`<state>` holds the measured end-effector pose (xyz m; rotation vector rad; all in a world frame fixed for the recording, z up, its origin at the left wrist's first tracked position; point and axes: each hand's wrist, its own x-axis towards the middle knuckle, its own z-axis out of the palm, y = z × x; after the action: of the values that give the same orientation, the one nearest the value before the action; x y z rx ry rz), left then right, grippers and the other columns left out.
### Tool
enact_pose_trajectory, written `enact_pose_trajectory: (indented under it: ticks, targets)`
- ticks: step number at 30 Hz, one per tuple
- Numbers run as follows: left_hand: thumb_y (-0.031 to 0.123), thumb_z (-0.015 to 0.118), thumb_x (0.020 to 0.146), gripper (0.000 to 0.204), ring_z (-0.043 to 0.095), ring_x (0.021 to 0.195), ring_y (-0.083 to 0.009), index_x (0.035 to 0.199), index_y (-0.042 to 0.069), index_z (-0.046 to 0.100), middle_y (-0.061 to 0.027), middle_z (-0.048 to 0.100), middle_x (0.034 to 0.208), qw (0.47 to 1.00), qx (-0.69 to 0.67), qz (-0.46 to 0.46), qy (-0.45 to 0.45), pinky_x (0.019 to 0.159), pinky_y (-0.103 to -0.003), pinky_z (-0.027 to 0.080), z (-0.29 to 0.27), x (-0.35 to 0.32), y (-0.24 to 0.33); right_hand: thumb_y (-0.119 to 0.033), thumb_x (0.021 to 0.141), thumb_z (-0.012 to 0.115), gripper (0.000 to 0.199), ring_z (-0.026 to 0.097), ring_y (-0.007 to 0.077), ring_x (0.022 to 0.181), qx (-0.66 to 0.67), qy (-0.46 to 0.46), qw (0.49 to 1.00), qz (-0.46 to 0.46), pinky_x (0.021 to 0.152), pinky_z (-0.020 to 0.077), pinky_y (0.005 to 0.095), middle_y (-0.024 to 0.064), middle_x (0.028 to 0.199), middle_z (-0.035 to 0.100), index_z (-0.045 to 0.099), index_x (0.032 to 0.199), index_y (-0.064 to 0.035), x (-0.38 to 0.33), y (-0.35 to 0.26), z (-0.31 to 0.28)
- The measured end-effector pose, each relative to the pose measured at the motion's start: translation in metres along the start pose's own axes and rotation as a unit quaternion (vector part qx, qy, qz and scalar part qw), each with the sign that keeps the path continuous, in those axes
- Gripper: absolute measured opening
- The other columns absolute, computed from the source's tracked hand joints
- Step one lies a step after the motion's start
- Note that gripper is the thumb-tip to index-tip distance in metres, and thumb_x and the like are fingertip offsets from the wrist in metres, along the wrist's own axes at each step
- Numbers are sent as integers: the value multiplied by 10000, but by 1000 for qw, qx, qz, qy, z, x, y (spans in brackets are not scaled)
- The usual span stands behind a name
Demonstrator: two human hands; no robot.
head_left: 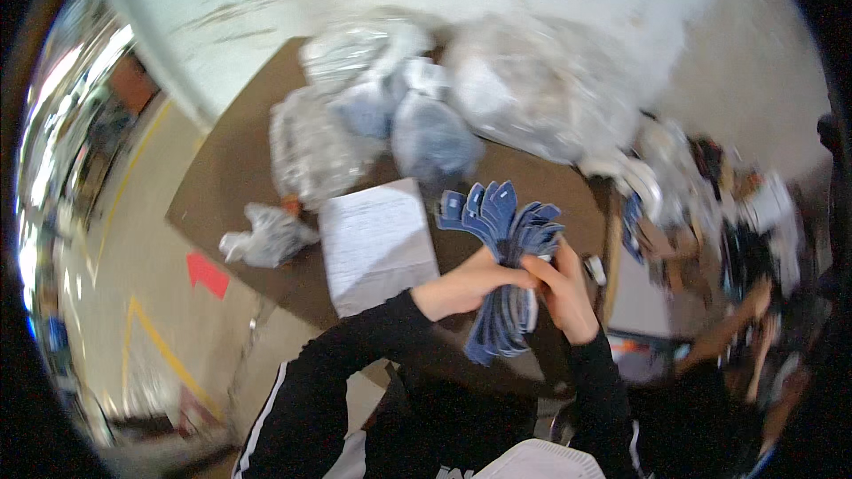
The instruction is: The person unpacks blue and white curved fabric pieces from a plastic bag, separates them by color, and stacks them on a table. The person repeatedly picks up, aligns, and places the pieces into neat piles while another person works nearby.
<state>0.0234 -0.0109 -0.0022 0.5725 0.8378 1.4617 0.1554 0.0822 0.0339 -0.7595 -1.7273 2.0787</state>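
- Head view: left hand (469,286) and right hand (568,293) grip a denim bundle (508,247) mid-length, probably keeping pieces together.
- Paper (377,235) reaches the tabletop's (238,153) near edge, perhaps for reading.

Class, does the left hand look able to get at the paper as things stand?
Probably yes: the paper lies mostly uncovered beside the left hand, though that hand holds denim pieces and may need to let go.

The location appears a garment workshop. Bundled denim pieces (499,220), plastic bags (532,89), a brown worktable (232,160) and yellow floor lines (168,346) indicate this.
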Motion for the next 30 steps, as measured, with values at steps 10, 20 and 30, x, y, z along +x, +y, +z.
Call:
enact_pose_trajectory:
  ticks: [10, 20, 30]
  targets:
    - [98, 813, 670, 484, 620, 889, -130, 1100, 8, 610, -65, 668, 1004, 901, 259, -248, -246, 795, -276, 499, 39, 1, 8, -358, 836, 616, 724, 538, 215, 1195, -70, -254, 959, -106, 1049, 382, 343, 162, 1341, 543, 369, 1436, -36, 28, -82, -67]
    - [75, 677, 784, 427, 672, 873, -222, 1184, 10, 544, -117, 677, 969, 992, 67, -104, -8, 758, -359, 563, 34, 15, 22, -204, 825, 692, 724, 563, 204, 1127, 137, -48, 989, 0, 944, 466, 321, 129, 1271, 560, 351, 1435, -16, -16, -14, -44]
    - [173, 818, 731, 360, 644, 773, -141, 989, -41, 687, -66, 682, 850, 799, 441, -350, -210, 782, -259, 510, 66, 6, 12, -410, 644, 823, 855, 632, 301, 1040, -262, -318, 874, -257, 894, 499, 378, 179, 1206, 621, 489, 1319, -5, 7, -44, -39]
